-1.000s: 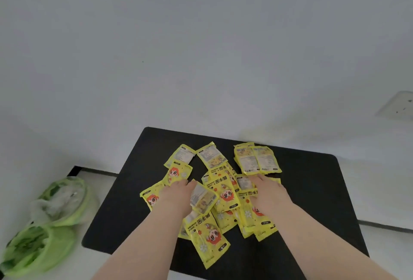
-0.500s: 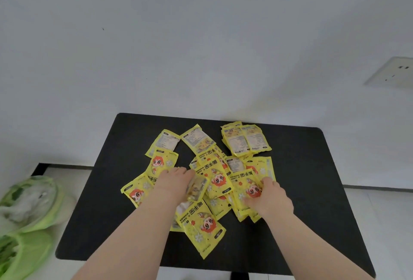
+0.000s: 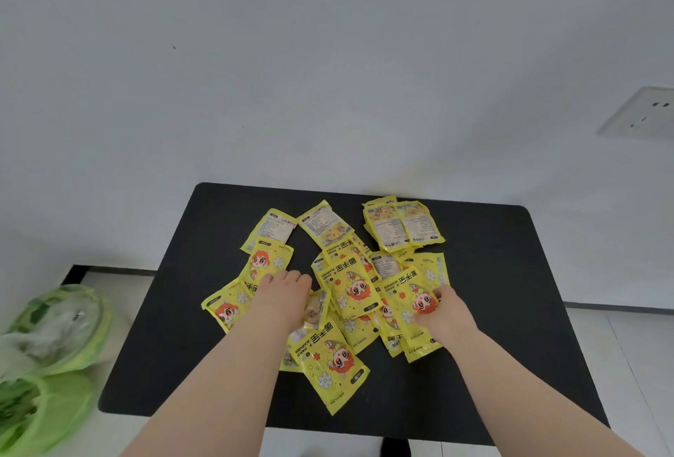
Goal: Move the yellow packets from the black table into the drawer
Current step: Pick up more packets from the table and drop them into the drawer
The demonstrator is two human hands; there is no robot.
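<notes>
- Yellow packets [image 3: 350, 285] lie scattered and overlapping across the middle of the black counter [image 3: 510, 274], some face up with a cartoon figure, others face down showing printed text. None has gone anywhere yet, by the look of it; the whole job is still ahead.
- Left hand [image 3: 286, 294] rests palm down on the left part of the pile. Its fingers curl over a crumpled packet [image 3: 315, 307] tucked against its inner edge, but whether that grip has closed on it or merely presses it flat, I cannot tell.
- Right hand [image 3: 443, 314] sits on the right part of the pile with its grip pinched onto a face-up packet [image 3: 415, 305], thumb and fingers on the packet's upper end.
- Packets lie directly under and ahead of both hands, so each hand has its own share within reach. Those at the far edge, including a face-down pair [image 3: 401, 225], are farthest off; the right hand is nearer to that pair.
- Most packets run with their long axis pointing roughly away from the person, a few skewed; one near packet [image 3: 328, 365] lies slanted between the forearms.
- No drawer shows anywhere in view, so which way the packets must be carried cannot be judged.
- Fingertips of both hands are partly hidden by the knuckles and the packets.
- Green bags [image 3: 47, 343] sit blurred on the floor at left, their contents unclear; a wall socket [image 3: 642, 113] is cut off at the right edge.
</notes>
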